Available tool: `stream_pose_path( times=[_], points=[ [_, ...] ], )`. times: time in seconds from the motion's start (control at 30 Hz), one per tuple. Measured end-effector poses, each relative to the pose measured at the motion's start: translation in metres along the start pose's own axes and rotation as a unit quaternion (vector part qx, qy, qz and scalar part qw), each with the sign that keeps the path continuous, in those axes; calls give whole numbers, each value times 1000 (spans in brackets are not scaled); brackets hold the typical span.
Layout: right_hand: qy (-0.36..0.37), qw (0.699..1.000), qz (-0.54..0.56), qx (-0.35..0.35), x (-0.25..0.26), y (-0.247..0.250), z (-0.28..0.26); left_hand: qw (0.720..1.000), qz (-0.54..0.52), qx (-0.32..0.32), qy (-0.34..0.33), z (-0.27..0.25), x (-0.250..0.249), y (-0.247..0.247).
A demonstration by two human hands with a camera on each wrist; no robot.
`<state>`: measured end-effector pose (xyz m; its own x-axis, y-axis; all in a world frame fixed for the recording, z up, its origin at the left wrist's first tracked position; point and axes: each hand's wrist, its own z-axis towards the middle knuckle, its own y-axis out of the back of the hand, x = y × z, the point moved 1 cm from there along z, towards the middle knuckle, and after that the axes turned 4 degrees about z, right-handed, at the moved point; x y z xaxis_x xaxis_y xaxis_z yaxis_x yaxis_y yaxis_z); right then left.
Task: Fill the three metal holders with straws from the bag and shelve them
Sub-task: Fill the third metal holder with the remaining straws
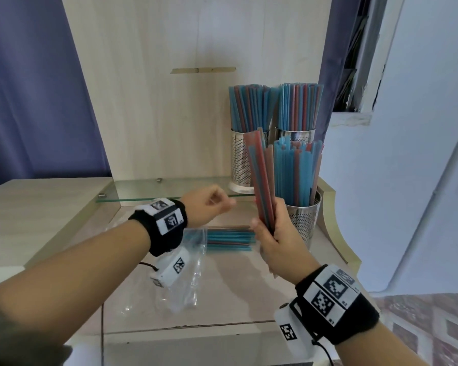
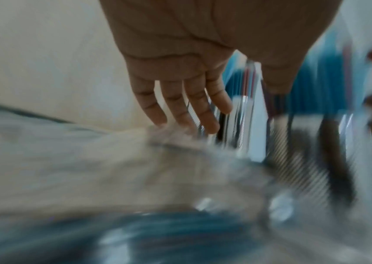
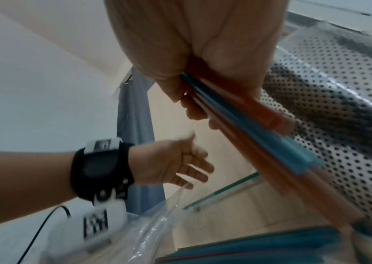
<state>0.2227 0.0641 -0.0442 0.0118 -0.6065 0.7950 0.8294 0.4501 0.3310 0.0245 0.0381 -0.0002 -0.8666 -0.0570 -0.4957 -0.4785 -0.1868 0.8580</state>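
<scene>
My right hand (image 1: 271,228) grips a bunch of red and blue straws (image 1: 259,178) upright, just left of a perforated metal holder (image 1: 306,220) on the lower surface that holds many straws. In the right wrist view the straw bunch (image 3: 259,135) runs past the holder's wall (image 3: 343,142). Two more filled holders (image 1: 239,165) (image 1: 295,134) stand on the glass shelf (image 1: 169,192) behind. My left hand (image 1: 209,207) hovers empty with relaxed fingers (image 2: 180,105), above the clear plastic bag (image 1: 193,260). Loose straws (image 1: 230,239) lie at the bag's mouth.
A wooden back panel (image 1: 169,101) rises behind the shelf. A wooden counter (image 1: 37,220) extends to the left. A white wall (image 1: 407,180) and the unit's curved edge (image 1: 339,233) close the right side. Tiled floor (image 1: 434,326) shows at lower right.
</scene>
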Motion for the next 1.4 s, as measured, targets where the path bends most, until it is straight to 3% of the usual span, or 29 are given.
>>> stream_pose_path(
  times=[0.1,0.17,0.5,0.63,0.77,0.9,1.1,1.3,1.4],
  points=[
    [-10,999,16,-32,-8,2,1,961,263,88,12,12,24,-23],
    [-12,998,12,-55,-10,3,0,935,331,122,29,17,32,-40],
    [-27,995,25,-91,-25,11,-8,928,342,135,50,36,46,-68],
    [-32,995,21,-87,-29,10,-9,921,371,120,-6,42,47,-67],
    [-31,996,27,-85,-29,8,-11,921,341,170,81,47,57,-67],
    [-27,994,45,-92,-30,8,-15,929,330,162,45,48,55,-70],
    [-32,994,59,-90,-31,6,-21,937,332,108,-25,35,36,-84],
    [-25,995,41,-87,-23,14,-25,983,164,-35,-72,28,27,-56],
    [-31,996,26,-80,-16,13,-20,986,41,-127,-100,18,17,-30]
  ],
)
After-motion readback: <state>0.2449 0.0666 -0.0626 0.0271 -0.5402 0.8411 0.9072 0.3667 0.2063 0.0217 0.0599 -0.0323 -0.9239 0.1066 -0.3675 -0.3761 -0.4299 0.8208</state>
